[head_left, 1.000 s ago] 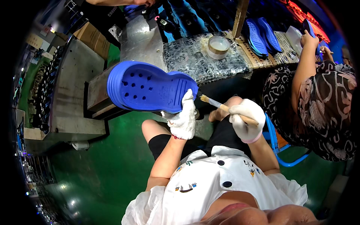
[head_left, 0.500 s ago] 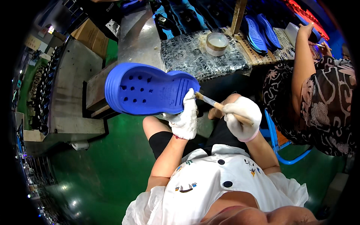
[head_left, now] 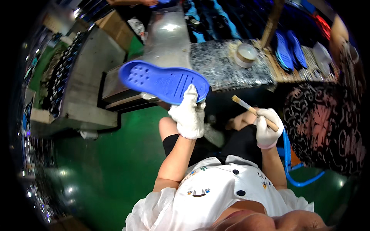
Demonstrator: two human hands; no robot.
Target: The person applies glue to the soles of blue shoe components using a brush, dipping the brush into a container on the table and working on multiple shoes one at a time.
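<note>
A blue shoe sole (head_left: pixel 160 81) with holes at its far left end is held up in front of the bench. My left hand (head_left: pixel 189 115), in a white knit glove, grips its right end, with the thumb lying on the upper face. In my right hand (head_left: pixel 268 128), also white-gloved, is a wooden-handled brush (head_left: pixel 250 109). Its bristles point up and left, apart from the sole. The fingers of the right hand are wrapped round the handle.
A round tub (head_left: pixel 245 55) stands on the plastic-wrapped bench (head_left: pixel 216 73). More blue soles (head_left: pixel 290 50) lie to its right, beside a wooden post (head_left: pixel 273 23). A person in patterned clothes (head_left: pixel 323 127) sits at the right on a blue-framed chair (head_left: pixel 298 183). A metal conveyor (head_left: pixel 167 34) runs beyond the sole.
The brush has come away from the sole, my right hand moving right and down. The sole is turned and tilted differently, its right end now showing past my left thumb. The whole view has shifted.
</note>
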